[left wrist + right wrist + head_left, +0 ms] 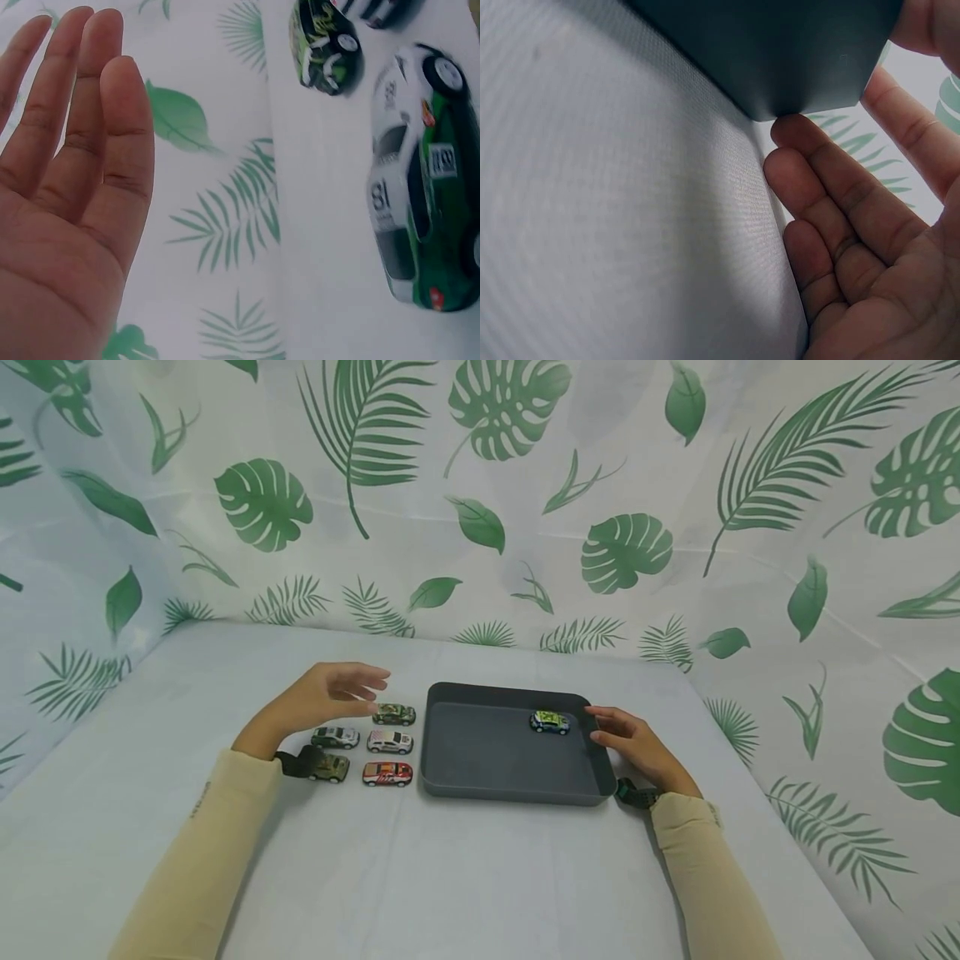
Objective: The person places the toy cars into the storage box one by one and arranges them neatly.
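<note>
By the black-and-green toy car, left hand is spread, a pinch seemingly required for pickup; right hand relaxed against grey rectangular tray.

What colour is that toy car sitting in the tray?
The toy car is mostly yellow-green and blue; the head view shows it best.

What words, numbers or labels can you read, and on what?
"18", sideways: green-white car.
Its side label and other lettering: blurred.
Dark green car: lettering blurred.
Left sleeve: lettering too small to read.
Red car, pale car, olive car, lime car: markings too small.
</note>
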Tool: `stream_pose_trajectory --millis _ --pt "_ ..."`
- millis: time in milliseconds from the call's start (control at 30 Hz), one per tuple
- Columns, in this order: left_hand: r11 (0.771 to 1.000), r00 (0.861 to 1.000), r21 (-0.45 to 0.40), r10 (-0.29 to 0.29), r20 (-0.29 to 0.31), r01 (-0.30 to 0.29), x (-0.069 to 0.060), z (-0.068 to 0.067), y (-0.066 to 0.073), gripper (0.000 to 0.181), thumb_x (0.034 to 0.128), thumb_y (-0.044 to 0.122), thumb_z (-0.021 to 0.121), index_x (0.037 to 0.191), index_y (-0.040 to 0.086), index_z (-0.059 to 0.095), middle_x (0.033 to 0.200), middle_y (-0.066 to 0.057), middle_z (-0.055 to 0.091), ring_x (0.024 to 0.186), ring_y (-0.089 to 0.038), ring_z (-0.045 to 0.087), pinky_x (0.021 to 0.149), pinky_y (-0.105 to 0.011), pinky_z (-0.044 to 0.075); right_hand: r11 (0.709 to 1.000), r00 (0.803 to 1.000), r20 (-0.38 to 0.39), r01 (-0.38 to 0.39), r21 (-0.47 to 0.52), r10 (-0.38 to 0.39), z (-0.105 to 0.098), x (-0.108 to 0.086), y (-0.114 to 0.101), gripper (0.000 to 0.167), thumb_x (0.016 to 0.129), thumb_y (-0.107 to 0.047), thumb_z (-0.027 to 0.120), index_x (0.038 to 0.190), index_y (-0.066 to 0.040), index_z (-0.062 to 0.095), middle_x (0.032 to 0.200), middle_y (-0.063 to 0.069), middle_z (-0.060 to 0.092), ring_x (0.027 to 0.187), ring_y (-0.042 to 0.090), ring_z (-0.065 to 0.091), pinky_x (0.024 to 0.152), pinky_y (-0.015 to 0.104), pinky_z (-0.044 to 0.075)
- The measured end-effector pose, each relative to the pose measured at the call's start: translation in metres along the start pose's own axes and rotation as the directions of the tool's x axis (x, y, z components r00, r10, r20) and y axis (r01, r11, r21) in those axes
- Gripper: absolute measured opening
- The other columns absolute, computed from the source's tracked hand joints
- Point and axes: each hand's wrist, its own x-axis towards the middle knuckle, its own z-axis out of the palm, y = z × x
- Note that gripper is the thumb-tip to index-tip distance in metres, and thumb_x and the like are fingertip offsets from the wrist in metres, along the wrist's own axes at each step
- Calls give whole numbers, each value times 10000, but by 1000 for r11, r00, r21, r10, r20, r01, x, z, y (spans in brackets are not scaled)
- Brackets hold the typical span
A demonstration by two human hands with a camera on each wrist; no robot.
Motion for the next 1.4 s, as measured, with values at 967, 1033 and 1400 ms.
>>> stream_pose_trajectory --millis 967,1033,1400 --pt "984 983 -10 -178 40 178 -18 -23 -35 521 1007 88 765 1476 -68 601 1522 -260 594 1308 -414 660 1095 -500 539 999 999 8 37 16 -37 0 0 3 587 1088 -124 652 1605 52 437 1629 359 411 1492 566 408 1208 735 319" --pt "982 981 -27 -186 56 188 -19 -24 -38 523 999 61 765 1471 -84 595 1524 -274 586 1340 -442 633 1105 -505 537 999 999 7 37 9 -37 0 0 1 586 1089 -127 650 1606 48 438 1628 360 411 1492 565 407 1206 737 319" --pt "960 958 -19 -276 77 279 -25 -25 -48 544 980 104 789 1452 -95 605 1493 -283 609 1357 -456 617 1182 -656 420 999 999 0 34 -12 -34 -1 1 4 576 1099 -159 645 1603 38 448 1621 354 426 1478 559 427 1202 728 335"
